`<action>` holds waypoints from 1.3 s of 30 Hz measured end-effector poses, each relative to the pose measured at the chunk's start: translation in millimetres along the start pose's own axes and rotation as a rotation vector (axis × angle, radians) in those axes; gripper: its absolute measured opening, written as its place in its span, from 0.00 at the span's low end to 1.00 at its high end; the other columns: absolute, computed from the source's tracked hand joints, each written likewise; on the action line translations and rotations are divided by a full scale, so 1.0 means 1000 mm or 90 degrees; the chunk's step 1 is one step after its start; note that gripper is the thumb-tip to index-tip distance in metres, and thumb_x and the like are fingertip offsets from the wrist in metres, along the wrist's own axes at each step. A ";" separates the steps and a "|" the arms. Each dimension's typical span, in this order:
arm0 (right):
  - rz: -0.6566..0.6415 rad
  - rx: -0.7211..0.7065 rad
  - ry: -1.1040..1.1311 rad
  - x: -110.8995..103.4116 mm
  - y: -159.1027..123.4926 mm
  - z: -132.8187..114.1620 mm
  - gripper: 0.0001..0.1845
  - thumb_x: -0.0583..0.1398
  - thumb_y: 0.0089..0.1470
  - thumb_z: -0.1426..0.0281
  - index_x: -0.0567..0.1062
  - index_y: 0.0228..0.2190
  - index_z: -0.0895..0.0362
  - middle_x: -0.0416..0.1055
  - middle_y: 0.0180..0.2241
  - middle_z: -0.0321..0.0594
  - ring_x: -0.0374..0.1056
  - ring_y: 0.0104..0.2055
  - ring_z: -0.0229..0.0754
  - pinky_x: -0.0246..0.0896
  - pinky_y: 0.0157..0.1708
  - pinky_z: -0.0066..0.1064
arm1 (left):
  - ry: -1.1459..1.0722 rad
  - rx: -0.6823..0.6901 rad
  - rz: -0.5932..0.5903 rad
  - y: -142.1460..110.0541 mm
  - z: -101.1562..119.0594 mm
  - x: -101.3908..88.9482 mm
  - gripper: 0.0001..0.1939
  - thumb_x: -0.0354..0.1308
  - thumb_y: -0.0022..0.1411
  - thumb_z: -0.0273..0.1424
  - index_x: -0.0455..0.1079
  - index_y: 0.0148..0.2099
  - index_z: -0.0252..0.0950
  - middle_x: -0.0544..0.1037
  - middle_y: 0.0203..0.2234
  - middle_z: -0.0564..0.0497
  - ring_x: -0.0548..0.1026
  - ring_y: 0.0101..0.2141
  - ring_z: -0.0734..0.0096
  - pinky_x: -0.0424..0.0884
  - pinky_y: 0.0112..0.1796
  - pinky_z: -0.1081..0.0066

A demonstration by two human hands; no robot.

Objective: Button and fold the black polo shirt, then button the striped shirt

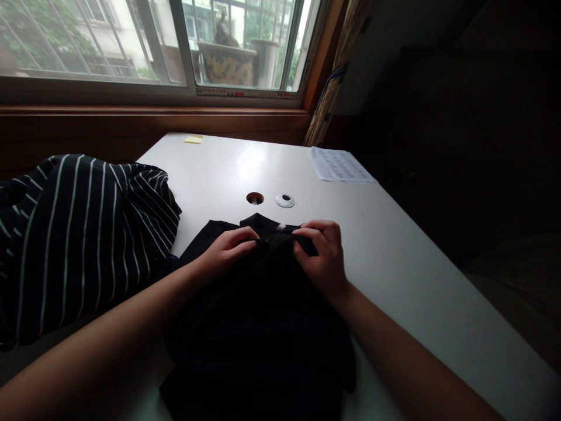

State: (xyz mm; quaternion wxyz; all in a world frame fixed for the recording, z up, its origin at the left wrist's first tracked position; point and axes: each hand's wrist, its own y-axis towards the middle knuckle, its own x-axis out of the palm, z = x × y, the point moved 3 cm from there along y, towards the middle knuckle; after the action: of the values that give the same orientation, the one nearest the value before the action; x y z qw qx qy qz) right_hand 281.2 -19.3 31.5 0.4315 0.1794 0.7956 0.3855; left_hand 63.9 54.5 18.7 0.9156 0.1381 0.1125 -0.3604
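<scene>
Black garment [263, 327] lies on the white tabletop [394, 263], bunched in the half away from the window, its lower part running out of the view toward the near edge. Both hands grasp its upper edge: the left hand [230, 248] pinches the fabric between thumb and fingers, and the right hand [323, 251] grips it likewise a little to the right, fingers curled. A small white tag [281, 227] shows on the garment between them. Folds in the dark cloth are hard to make out.

Dark cloth with white stripes [87, 234] bulges over the left edge of the tabletop, just beside the garment; what supports it cannot be told. Beyond the hands, toward the far edge, are a round hole [255, 199] and, just to its right, a white ring [284, 201]. A yellow note [193, 139] lies near the far left corner, printed sheets [342, 165] at the far right corner. Past the far edge stands a window [188, 82], with a patterned curtain [331, 93] to its right.
</scene>
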 end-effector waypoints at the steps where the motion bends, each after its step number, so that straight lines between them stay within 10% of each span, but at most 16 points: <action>1: -0.008 -0.006 -0.008 0.001 0.000 -0.001 0.14 0.65 0.53 0.74 0.76 0.42 0.49 0.68 0.42 0.42 0.64 0.46 0.50 0.64 0.46 0.48 | 0.001 0.003 -0.003 0.000 0.000 0.000 0.14 0.53 0.67 0.39 0.71 0.40 0.33 0.73 0.32 0.50 0.70 0.33 0.68 0.66 0.34 0.72; 13: -0.107 -0.102 -0.027 0.006 -0.008 -0.011 0.20 0.66 0.54 0.74 0.78 0.47 0.42 0.71 0.44 0.39 0.61 0.43 0.47 0.63 0.42 0.42 | 0.091 0.042 -0.030 0.002 0.007 0.005 0.13 0.52 0.67 0.37 0.71 0.40 0.33 0.74 0.31 0.51 0.70 0.33 0.69 0.66 0.35 0.71; 39: -0.037 -0.128 0.029 -0.002 -0.007 -0.014 0.15 0.66 0.50 0.77 0.79 0.39 0.49 0.74 0.36 0.37 0.65 0.37 0.44 0.64 0.39 0.42 | 0.074 0.040 -0.020 0.001 0.006 0.003 0.11 0.52 0.67 0.36 0.71 0.40 0.33 0.74 0.31 0.51 0.71 0.34 0.68 0.66 0.36 0.72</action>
State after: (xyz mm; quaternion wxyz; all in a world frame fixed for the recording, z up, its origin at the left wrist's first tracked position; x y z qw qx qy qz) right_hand 270.9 -31.8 32.1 0.4406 0.1030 0.7672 0.4547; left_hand 67.7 51.0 23.5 0.8971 0.1854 0.1564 -0.3694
